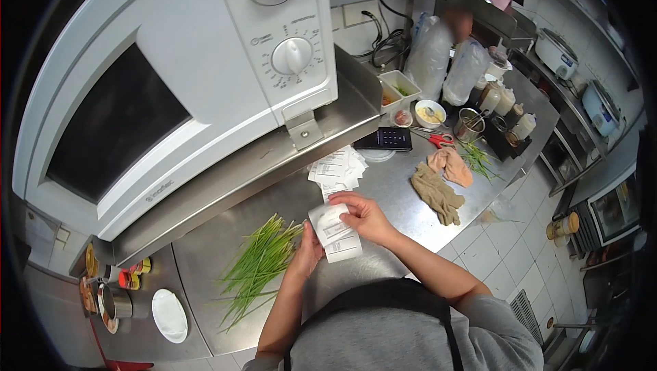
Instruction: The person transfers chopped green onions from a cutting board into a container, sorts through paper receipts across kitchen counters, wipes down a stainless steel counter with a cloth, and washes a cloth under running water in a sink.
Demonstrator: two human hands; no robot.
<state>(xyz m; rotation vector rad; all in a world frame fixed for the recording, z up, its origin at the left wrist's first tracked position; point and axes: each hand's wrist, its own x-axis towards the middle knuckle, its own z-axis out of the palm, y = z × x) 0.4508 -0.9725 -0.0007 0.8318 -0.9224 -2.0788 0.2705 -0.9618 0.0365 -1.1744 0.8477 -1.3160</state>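
Note:
A small bundle of printed paper receipts [328, 226] is between my two hands above the steel counter. My right hand [366, 219] pinches its upper right part, thumb on top. Along the lower left edge, my left hand [309, 250] grips the papers, its fingers partly hidden behind them. More receipts [339, 169] lie in a loose pile just beyond, partly under the shelf edge. Left of my left hand, a spread bunch of long green chives [263, 261] rests on the counter.
A white microwave [260, 49] stands on a raised steel shelf. To the right are a dark tablet [383, 139], red-handled scissors [441, 139], cloths [438, 193], a bowl [430, 114] and sauce bottles [505, 102]. A white plate [169, 316] and a pot [115, 301] sit at left.

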